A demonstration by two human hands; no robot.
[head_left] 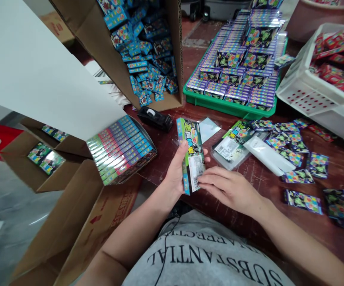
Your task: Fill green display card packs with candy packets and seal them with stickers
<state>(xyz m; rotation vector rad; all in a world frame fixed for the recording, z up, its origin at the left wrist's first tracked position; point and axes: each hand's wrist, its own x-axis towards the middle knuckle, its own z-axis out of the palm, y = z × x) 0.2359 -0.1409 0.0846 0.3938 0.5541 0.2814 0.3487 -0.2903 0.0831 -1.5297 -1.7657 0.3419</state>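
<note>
My left hand is wrapped around a slim candy box, with the thumb on its blue side edge. The box is tilted upright, its green and black printed face turned up, and a white barcode label lies on the lower part. At that label's right edge, my right hand has its fingertips drawn together against the box. Just beyond, a clear plastic sleeve lies on the table. A similar green and black pack with a barcode label rests to the right, beside a folded clear wrapper.
A display carton of stacked boxes and a black tape dispenser stand left. Behind are a cardboard box of blue packets, a green tray and a white basket. Loose purple packets lie right; an open carton stands below left.
</note>
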